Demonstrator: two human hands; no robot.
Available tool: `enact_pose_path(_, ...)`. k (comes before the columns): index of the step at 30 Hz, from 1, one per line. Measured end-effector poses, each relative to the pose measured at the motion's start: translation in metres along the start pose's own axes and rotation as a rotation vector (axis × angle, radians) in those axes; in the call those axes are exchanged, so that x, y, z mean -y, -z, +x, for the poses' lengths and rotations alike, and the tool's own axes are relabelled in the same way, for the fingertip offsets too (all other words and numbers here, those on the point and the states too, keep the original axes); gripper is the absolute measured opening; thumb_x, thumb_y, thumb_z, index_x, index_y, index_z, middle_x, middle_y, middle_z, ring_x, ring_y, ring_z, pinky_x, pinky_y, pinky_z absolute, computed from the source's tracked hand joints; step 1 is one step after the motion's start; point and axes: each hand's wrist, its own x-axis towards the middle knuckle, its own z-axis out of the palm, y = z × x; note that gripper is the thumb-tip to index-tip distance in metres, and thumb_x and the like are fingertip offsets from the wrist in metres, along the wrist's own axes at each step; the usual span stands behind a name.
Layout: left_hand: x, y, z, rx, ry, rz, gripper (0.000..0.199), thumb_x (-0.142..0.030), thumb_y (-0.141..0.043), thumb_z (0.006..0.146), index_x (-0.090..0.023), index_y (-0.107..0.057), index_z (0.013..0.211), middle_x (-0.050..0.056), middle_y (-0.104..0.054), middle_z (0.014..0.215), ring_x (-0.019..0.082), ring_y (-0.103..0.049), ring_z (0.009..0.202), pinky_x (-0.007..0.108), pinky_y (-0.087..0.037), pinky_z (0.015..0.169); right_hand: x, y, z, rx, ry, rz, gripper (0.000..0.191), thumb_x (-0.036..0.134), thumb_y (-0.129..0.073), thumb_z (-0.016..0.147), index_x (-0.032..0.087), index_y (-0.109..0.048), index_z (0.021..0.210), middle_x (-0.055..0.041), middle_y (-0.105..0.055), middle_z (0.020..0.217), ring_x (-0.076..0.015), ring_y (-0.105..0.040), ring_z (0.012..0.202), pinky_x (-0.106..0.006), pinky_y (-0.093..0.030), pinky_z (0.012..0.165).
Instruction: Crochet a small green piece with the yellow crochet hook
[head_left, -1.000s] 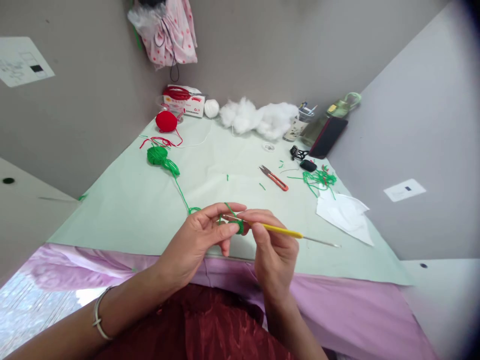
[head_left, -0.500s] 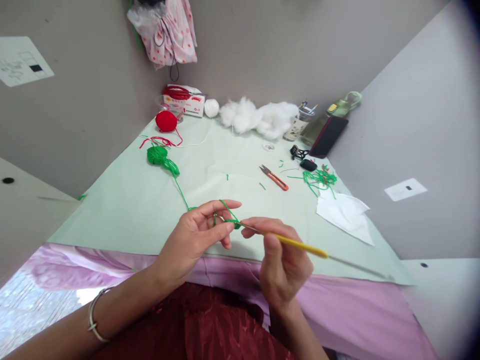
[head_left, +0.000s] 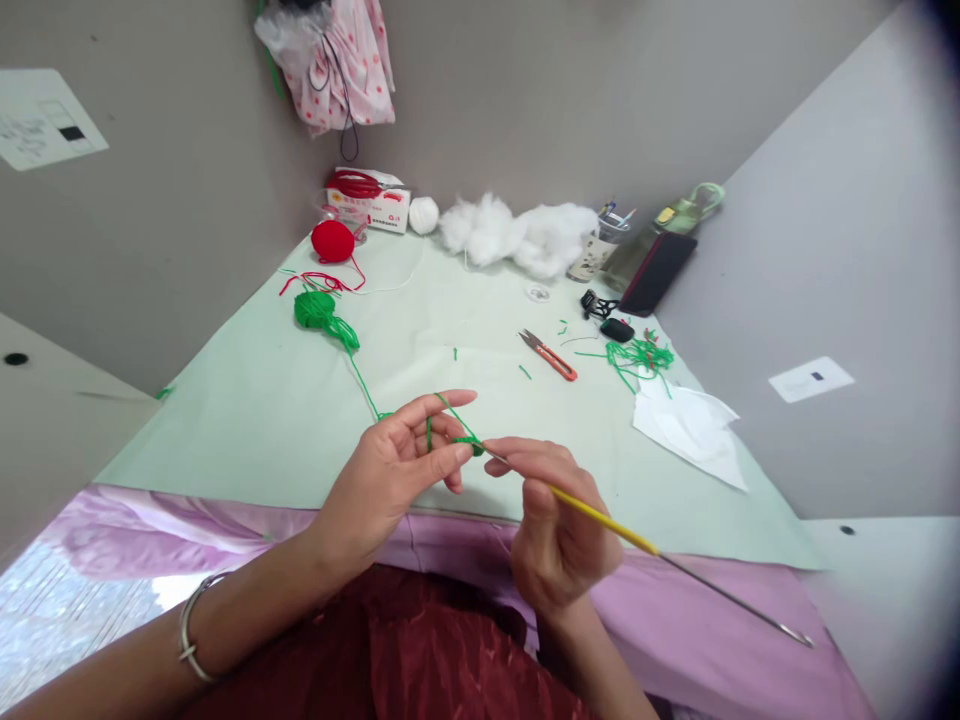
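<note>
Between the thumb and fingers of my left hand [head_left: 397,455] is a small green crochet piece [head_left: 471,444]. Green yarn [head_left: 453,408] loops over the raised left index finger and runs down to the piece. My right hand [head_left: 562,520] is closed around a crochet hook [head_left: 607,520] with a yellow handle and metal ends. One end of the hook meets the piece; the other points down to the right, past the table edge. A strand leads from my left hand back to the green yarn ball [head_left: 315,311].
Behind my hands lie orange thread snips [head_left: 547,355] and green yarn scraps [head_left: 641,352] by white paper [head_left: 690,430]. A red yarn ball [head_left: 332,241], white yarn ball [head_left: 424,215], fluffy stuffing [head_left: 517,237], a cup of pens [head_left: 598,248] and a phone [head_left: 658,275] line the back.
My right hand has tilted the hook so that its far end swings lower. The left index finger has risen slightly, and the yarn over it has shifted a little left.
</note>
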Motion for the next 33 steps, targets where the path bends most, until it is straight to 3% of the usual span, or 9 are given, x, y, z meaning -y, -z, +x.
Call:
enact_pose_path(9, 0.000, -0.003, -0.002, -0.042, -0.038, 0.061, 0.039, -0.022, -0.088, 0.083, -0.024, -0.076, 0.121, -0.006, -0.064, 0.083, 0.008, -0.064, 0.069, 0.020, -0.054, 0.069, -0.005, -0.002, -0.003, 0.103, 0.175, -0.253, 0.027, 0.012, -0.057, 0.102, 0.021, -0.070, 0.124, -0.0103, -0.079, 0.112, -0.0197, -0.077, 0.096, -0.032, -0.065, 0.077)
enact_pose_path(12, -0.001, -0.002, -0.003, -0.009, 0.067, -0.041, 0.049, -0.023, -0.089, 0.082, -0.023, -0.073, 0.129, -0.006, -0.062, 0.081, 0.003, -0.054, 0.057, 0.015, -0.046, 0.056, -0.007, -0.005, -0.008, 0.049, 0.271, -0.405, 0.036, 0.005, -0.064, 0.096, 0.023, -0.074, 0.126, -0.0088, -0.077, 0.112, -0.0199, -0.076, 0.100, -0.031, -0.064, 0.080)
enact_pose_path(14, -0.003, 0.000, -0.001, 0.046, 0.183, -0.134, 0.047, -0.024, -0.087, 0.085, -0.021, -0.074, 0.130, -0.007, -0.058, 0.075, -0.001, -0.038, 0.048, 0.013, -0.031, 0.045, -0.006, -0.005, -0.008, 0.030, 0.218, -0.359, 0.036, 0.005, -0.064, 0.097, 0.025, -0.075, 0.124, -0.0075, -0.076, 0.110, -0.0202, -0.075, 0.100, -0.033, -0.064, 0.082)
enact_pose_path(16, -0.006, 0.003, 0.000, 0.073, 0.235, -0.196, 0.039, -0.022, -0.085, 0.087, -0.018, -0.077, 0.124, -0.008, -0.053, 0.071, -0.003, -0.026, 0.045, 0.013, -0.022, 0.043, -0.002, -0.003, -0.003, 0.002, 0.039, -0.170, 0.031, 0.008, -0.059, 0.100, 0.026, -0.076, 0.120, -0.0052, -0.076, 0.100, -0.0191, -0.073, 0.092, -0.034, -0.062, 0.077)
enact_pose_path(20, -0.009, 0.003, 0.001, 0.075, 0.191, -0.181, 0.033, -0.022, -0.086, 0.086, -0.023, -0.081, 0.119, -0.005, -0.061, 0.082, -0.004, -0.027, 0.044, 0.015, -0.021, 0.042, 0.006, -0.002, 0.011, -0.092, -0.301, 0.241, 0.024, 0.017, -0.053, 0.106, 0.026, -0.076, 0.105, -0.0010, -0.072, 0.085, -0.0146, -0.066, 0.070, -0.032, -0.057, 0.066)
enact_pose_path(23, -0.006, -0.001, -0.001, 0.087, 0.162, -0.118, 0.031, -0.027, -0.086, 0.085, -0.026, -0.082, 0.116, -0.003, -0.065, 0.089, -0.002, -0.035, 0.044, 0.017, -0.025, 0.041, 0.006, -0.005, 0.013, -0.033, -0.283, 0.235, 0.024, 0.017, -0.055, 0.105, 0.026, -0.077, 0.105, -0.0026, -0.076, 0.092, -0.0158, -0.070, 0.079, -0.032, -0.059, 0.069)
enact_pose_path(26, -0.001, -0.004, -0.001, 0.037, 0.117, -0.099, 0.032, -0.026, -0.087, 0.085, -0.027, -0.082, 0.117, -0.004, -0.066, 0.085, 0.000, -0.040, 0.046, 0.017, -0.031, 0.044, 0.002, -0.007, 0.004, 0.023, -0.098, -0.028, 0.029, 0.009, -0.059, 0.101, 0.026, -0.076, 0.117, -0.0051, -0.079, 0.101, -0.0186, -0.074, 0.092, -0.033, -0.062, 0.077)
enact_pose_path(29, 0.002, -0.003, 0.002, 0.063, 0.179, -0.170, 0.035, -0.026, -0.085, 0.088, -0.024, -0.080, 0.122, -0.008, -0.054, 0.064, 0.001, -0.035, 0.046, 0.016, -0.030, 0.045, -0.002, -0.005, -0.005, 0.052, 0.087, -0.260, 0.035, 0.007, -0.066, 0.097, 0.028, -0.076, 0.123, -0.0074, -0.078, 0.113, -0.0202, -0.074, 0.098, -0.034, -0.063, 0.080)
enact_pose_path(33, -0.002, 0.001, 0.005, 0.080, 0.259, -0.270, 0.027, -0.023, -0.085, 0.086, -0.017, -0.083, 0.113, -0.010, -0.041, 0.056, 0.002, -0.025, 0.047, 0.014, -0.026, 0.043, -0.001, 0.000, 0.001, -0.041, -0.101, -0.089, 0.026, 0.011, -0.061, 0.100, 0.027, -0.078, 0.112, -0.0038, -0.076, 0.092, -0.0186, -0.072, 0.084, -0.034, -0.060, 0.073)
